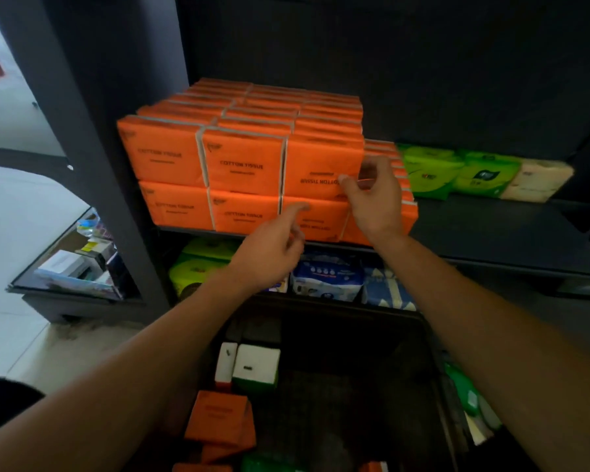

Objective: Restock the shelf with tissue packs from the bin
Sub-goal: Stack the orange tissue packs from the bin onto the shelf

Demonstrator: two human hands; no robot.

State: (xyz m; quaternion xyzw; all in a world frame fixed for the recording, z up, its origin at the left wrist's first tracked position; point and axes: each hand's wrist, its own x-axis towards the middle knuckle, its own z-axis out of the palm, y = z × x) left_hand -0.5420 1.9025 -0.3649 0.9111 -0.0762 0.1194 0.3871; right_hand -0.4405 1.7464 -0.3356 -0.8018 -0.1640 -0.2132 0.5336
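Orange tissue packs (246, 165) stand two high in several rows on the dark shelf (491, 229). The front right pack of the top layer (321, 165) has its print upside down. My right hand (375, 195) is at that pack's right edge, fingers loosely curled with the tips touching its front. My left hand (269, 253) hovers just below the stack's front, index finger stretched towards the lower orange pack (314, 216), holding nothing. Below me the dark bin (433, 369) holds orange packs (218, 417), a green-and-white pack (256, 367) and a red-and-white pack (226, 364).
Green packs (433, 172) and a cream pack (539, 180) lie further right on the same shelf. The lower shelf carries green (195, 267) and blue-white packs (327, 277). A dark upright post (92, 137) borders the shelf on the left; a low glass case (75, 267) stands beyond it.
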